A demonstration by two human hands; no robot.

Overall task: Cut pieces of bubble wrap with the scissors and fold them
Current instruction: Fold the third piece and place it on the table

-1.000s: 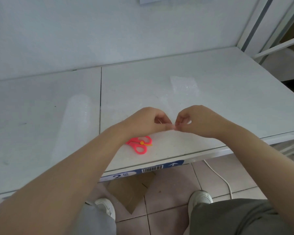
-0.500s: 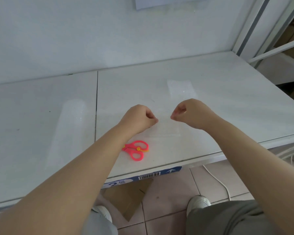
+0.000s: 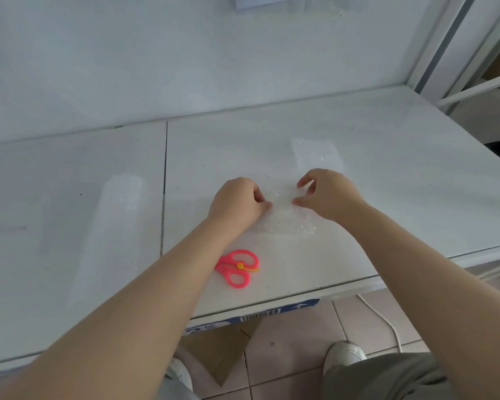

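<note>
Now pinching the bubble wrap piece (image 3: 285, 222), flat on the table (image 3: 387, 174), with the curled left hand (image 3: 237, 202). Touching it with only the thumb of the right hand (image 3: 329, 194), forefinger lifted, gripping nothing. Nearby toward the table edge, red scissors (image 3: 238, 268) untouched.

Left hand (image 3: 237, 201) and right hand (image 3: 331, 194) on a bubble wrap piece (image 3: 285, 219) — pink scissors (image 3: 238, 268) nearby on the white table (image 3: 401, 174)

place: packing or storage room | cues: white workbench (image 3: 358, 168), metal shelf frame (image 3: 479, 88), barcode label (image 3: 260, 315), tiled floor (image 3: 300, 347)
</note>
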